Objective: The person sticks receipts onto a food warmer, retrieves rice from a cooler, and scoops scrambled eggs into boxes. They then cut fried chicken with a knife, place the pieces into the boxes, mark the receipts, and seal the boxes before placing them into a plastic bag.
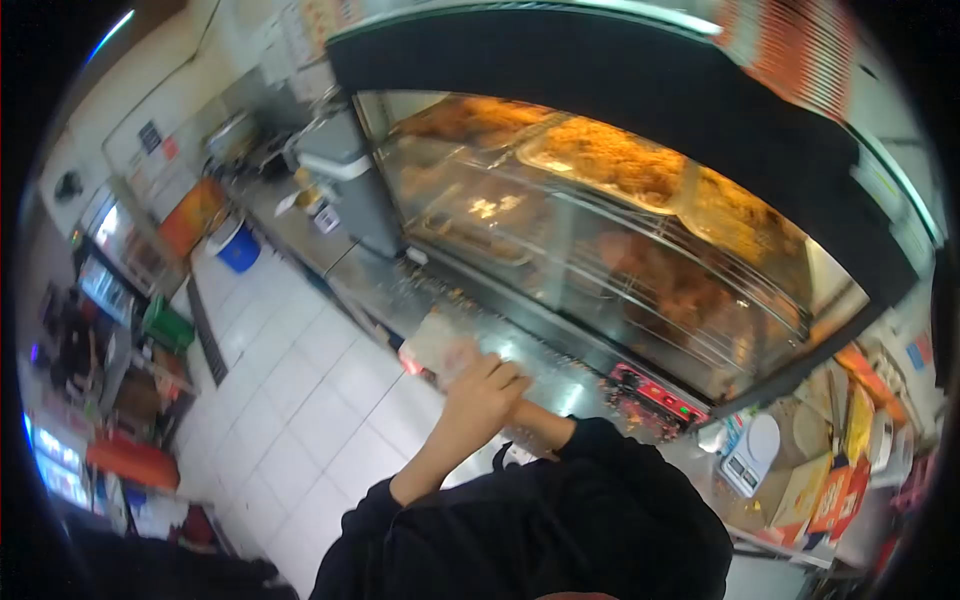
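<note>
My left hand (478,395) lies over my right hand at the front edge of the steel counter, its fingers bent and closed. My right hand (522,412) comes in from the right and is mostly hidden under the left, so its fingers do not show. Just beyond my hands is a pale, blurred sheet or bag (432,342). It appears to touch my fingers, though the blur hides which hand has it. Behind it stands a glass-fronted heated display cabinet (560,240) with trays of golden fried food (610,160).
Crumbs litter the steel counter (490,325). A red control panel (655,393) sits at the cabinet's lower right. Farther right are a white kitchen scale (752,455) and several boxes (805,495). A grey container (345,175) stands left of the cabinet. A blue bucket (235,247) is on the tiled floor.
</note>
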`<action>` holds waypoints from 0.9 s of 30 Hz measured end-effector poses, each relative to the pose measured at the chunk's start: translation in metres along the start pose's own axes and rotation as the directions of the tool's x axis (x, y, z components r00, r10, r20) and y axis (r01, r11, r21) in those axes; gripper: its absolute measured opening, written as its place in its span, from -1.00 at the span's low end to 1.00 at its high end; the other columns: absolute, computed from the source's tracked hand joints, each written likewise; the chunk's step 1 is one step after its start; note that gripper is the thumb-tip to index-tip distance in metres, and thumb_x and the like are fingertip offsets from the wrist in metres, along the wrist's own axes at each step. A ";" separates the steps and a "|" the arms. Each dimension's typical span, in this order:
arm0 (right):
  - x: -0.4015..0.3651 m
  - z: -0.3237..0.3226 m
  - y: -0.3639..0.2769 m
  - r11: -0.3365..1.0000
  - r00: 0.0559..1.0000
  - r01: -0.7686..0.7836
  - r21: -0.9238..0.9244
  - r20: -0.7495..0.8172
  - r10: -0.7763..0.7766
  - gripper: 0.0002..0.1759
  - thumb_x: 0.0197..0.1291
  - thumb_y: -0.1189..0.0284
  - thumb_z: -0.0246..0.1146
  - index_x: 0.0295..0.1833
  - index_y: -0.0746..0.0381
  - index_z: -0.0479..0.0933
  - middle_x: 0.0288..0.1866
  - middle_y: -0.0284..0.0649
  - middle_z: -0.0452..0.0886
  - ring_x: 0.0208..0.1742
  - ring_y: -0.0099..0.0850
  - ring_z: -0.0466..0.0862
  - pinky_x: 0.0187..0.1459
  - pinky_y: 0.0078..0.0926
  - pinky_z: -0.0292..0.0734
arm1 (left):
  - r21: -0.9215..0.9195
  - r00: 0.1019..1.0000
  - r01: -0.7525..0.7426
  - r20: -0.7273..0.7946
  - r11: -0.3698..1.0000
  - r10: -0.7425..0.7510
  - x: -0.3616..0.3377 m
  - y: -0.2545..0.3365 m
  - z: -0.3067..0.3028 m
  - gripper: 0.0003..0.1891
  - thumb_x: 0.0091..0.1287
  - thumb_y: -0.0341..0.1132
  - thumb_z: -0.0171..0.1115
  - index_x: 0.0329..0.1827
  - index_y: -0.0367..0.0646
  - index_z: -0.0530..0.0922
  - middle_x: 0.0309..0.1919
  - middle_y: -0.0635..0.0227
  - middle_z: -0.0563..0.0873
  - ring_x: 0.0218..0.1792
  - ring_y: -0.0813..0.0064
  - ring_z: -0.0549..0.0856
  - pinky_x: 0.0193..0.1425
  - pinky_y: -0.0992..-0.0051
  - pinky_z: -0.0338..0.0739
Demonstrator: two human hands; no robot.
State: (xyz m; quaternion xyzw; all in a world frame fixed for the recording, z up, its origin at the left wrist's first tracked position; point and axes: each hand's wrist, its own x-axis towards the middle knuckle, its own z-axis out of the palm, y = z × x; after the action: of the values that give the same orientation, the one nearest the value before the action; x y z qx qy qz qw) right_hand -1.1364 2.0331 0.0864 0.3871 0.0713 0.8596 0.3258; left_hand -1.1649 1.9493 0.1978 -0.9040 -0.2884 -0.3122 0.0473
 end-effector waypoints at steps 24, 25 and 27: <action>0.199 -0.004 -0.065 0.586 0.873 0.208 -0.783 -0.121 -0.472 -0.20 0.17 -0.31 -0.30 0.42 -0.10 0.05 0.45 -0.22 0.07 0.39 0.05 0.12 0.27 0.19 0.12 | -0.417 0.827 -0.537 -0.434 0.734 0.358 0.008 -0.295 0.018 -0.81 -0.07 -0.31 0.44 -0.38 -0.09 0.65 -0.48 0.42 0.64 -0.43 0.50 0.60 -0.40 0.54 0.39; 0.209 0.001 -0.059 0.496 0.822 0.210 -0.843 -0.123 -0.557 -0.20 0.18 -0.31 -0.34 0.43 -0.11 0.03 0.44 -0.22 0.09 0.38 -0.03 0.18 0.25 0.16 0.16 | -0.406 0.800 -0.571 -0.469 0.714 0.373 0.010 -0.308 0.012 -0.80 -0.04 -0.26 0.44 -0.37 -0.11 0.66 -0.45 0.41 0.63 -0.39 0.52 0.60 -0.42 0.57 0.39; 0.207 0.014 -0.064 0.388 0.806 0.276 -0.879 -0.009 -0.592 -0.21 0.18 -0.28 -0.22 0.42 -0.09 0.06 0.45 -0.19 0.09 0.44 -0.01 0.05 0.31 0.21 0.03 | -0.077 0.587 -0.595 -0.722 0.800 0.367 0.007 -0.352 0.025 -0.57 0.12 -0.01 0.29 -0.09 -0.13 0.56 -0.15 0.26 0.61 -0.12 0.36 0.55 -0.26 0.41 0.42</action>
State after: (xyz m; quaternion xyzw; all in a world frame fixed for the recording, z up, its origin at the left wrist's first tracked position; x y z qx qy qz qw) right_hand -1.1949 2.2080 0.2004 -0.0009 -0.2027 0.7134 0.6708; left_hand -1.3406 2.2514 0.1491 -0.7659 0.0613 -0.6338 0.0892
